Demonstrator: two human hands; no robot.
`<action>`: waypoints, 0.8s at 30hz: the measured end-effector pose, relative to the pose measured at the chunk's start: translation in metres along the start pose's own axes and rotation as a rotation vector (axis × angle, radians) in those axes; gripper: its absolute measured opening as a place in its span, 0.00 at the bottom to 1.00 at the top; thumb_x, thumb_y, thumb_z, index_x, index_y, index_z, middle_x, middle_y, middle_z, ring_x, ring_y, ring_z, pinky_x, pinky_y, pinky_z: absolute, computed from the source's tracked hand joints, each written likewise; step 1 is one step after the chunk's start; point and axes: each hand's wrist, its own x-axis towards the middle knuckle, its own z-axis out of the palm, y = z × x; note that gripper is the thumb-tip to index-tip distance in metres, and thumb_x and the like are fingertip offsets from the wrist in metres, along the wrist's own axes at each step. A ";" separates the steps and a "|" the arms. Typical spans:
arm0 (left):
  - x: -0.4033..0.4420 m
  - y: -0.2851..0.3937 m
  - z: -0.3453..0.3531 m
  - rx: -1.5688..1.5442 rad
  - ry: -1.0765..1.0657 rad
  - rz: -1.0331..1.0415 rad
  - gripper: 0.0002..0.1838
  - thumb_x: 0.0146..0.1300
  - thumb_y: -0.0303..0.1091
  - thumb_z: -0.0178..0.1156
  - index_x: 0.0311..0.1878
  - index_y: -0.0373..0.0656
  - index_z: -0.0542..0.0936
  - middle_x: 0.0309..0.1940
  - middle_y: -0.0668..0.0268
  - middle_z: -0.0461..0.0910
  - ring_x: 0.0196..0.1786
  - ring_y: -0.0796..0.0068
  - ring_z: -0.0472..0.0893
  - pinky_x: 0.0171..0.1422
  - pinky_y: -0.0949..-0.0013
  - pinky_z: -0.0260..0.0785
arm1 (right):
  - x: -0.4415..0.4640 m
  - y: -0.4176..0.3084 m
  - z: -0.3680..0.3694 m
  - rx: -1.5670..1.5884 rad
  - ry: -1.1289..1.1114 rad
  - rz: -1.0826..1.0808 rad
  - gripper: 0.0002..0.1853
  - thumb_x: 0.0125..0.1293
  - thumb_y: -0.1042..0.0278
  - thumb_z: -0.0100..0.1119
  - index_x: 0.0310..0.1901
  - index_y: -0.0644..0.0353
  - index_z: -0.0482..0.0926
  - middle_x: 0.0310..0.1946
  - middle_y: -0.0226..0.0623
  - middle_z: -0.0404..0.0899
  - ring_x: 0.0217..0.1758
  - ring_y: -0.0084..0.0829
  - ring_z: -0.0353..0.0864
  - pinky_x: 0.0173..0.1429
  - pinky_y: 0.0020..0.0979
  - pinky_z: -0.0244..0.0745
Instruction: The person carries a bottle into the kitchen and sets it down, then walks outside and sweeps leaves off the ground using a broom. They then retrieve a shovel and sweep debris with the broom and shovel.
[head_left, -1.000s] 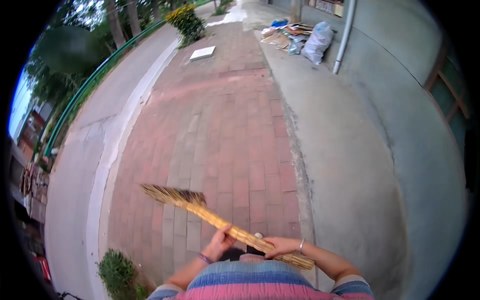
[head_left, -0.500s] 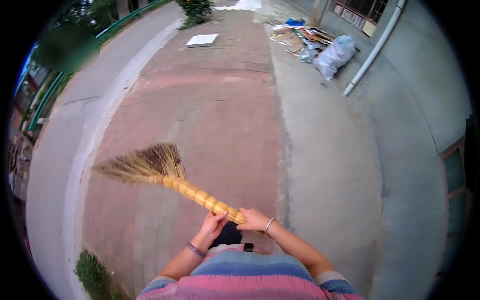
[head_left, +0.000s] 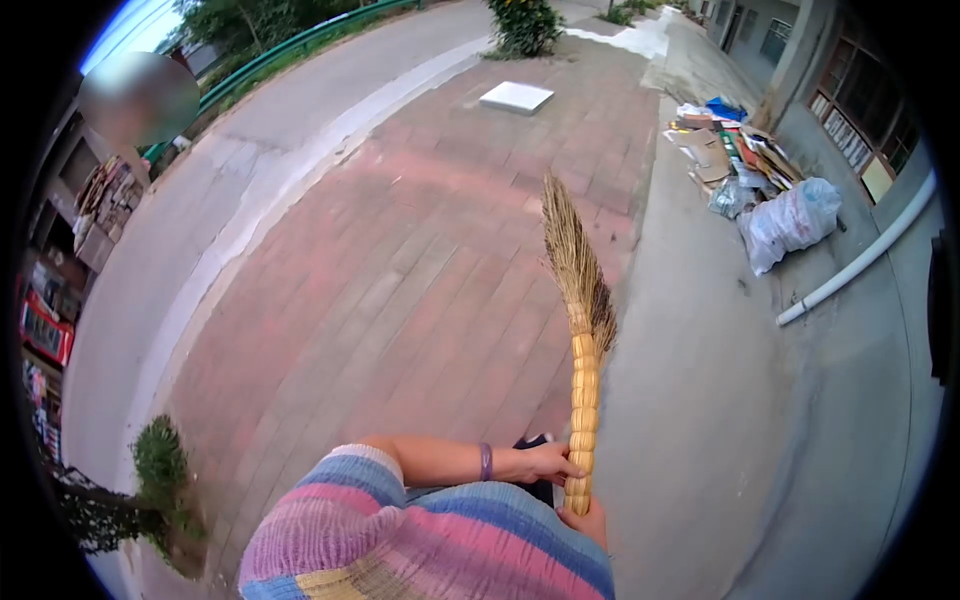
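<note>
A straw broom (head_left: 584,390) with a yellow bound handle stands out in front of me, its bristles pointing up and away, over the right edge of the red brick paving (head_left: 400,270). My left hand (head_left: 549,464), below a purple bracelet, grips the handle from the left near its lower end. Just beneath it, my right hand (head_left: 588,520) is closed round the handle's end, partly hidden by the handle and my striped top.
Flattened cardboard (head_left: 710,155) and a stuffed white bag (head_left: 790,225) lie by the wall at right, near a white pipe (head_left: 860,265). A white slab (head_left: 516,97) rests on the bricks ahead. Shrubs stand at top (head_left: 525,28) and lower left (head_left: 160,465).
The broom has swung from the left across to the right, with both my hands still on it. The view has turned, and the cardboard and bag appear nearer.
</note>
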 end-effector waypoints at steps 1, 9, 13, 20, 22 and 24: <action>0.008 0.022 0.008 0.007 0.008 -0.026 0.19 0.56 0.31 0.60 0.51 0.41 0.69 0.45 0.66 0.73 0.50 0.72 0.73 0.53 0.66 0.69 | 0.010 -0.017 -0.014 0.053 -0.020 -0.034 0.20 0.49 0.76 0.63 0.43 0.66 0.68 0.24 0.34 0.75 0.21 0.24 0.75 0.26 0.27 0.74; 0.086 0.135 0.007 -0.099 -0.041 -0.084 0.18 0.58 0.27 0.58 0.51 0.38 0.69 0.47 0.63 0.73 0.52 0.69 0.74 0.58 0.67 0.66 | 0.118 -0.087 -0.103 -0.136 -0.080 0.065 0.21 0.49 0.68 0.65 0.43 0.66 0.69 0.27 0.37 0.77 0.26 0.25 0.77 0.30 0.28 0.74; 0.160 0.170 -0.020 -0.175 -0.075 -0.149 0.18 0.57 0.26 0.58 0.51 0.37 0.69 0.47 0.63 0.73 0.51 0.69 0.74 0.59 0.67 0.65 | 0.191 -0.088 -0.139 -0.393 0.018 0.019 0.23 0.47 0.64 0.66 0.43 0.64 0.70 0.27 0.41 0.78 0.27 0.28 0.78 0.32 0.30 0.73; 0.258 0.252 -0.033 -0.277 -0.141 -0.323 0.19 0.56 0.26 0.59 0.51 0.38 0.70 0.48 0.61 0.73 0.53 0.67 0.73 0.60 0.64 0.65 | 0.285 -0.150 -0.204 -0.481 -0.061 0.191 0.25 0.47 0.63 0.65 0.46 0.64 0.71 0.28 0.42 0.78 0.30 0.33 0.78 0.37 0.33 0.72; 0.280 0.289 -0.027 -0.122 -0.103 -0.368 0.17 0.58 0.29 0.57 0.51 0.37 0.70 0.47 0.61 0.74 0.49 0.68 0.75 0.55 0.67 0.69 | 0.295 -0.182 -0.221 -0.520 0.022 0.200 0.24 0.47 0.64 0.65 0.46 0.65 0.71 0.27 0.41 0.78 0.30 0.32 0.78 0.36 0.32 0.72; 0.325 0.323 -0.006 -0.082 -0.111 -0.407 0.15 0.60 0.30 0.56 0.49 0.36 0.72 0.43 0.60 0.75 0.46 0.69 0.77 0.52 0.69 0.71 | 0.321 -0.198 -0.262 -0.480 0.093 0.198 0.24 0.46 0.65 0.65 0.45 0.66 0.72 0.27 0.41 0.78 0.28 0.31 0.78 0.35 0.31 0.73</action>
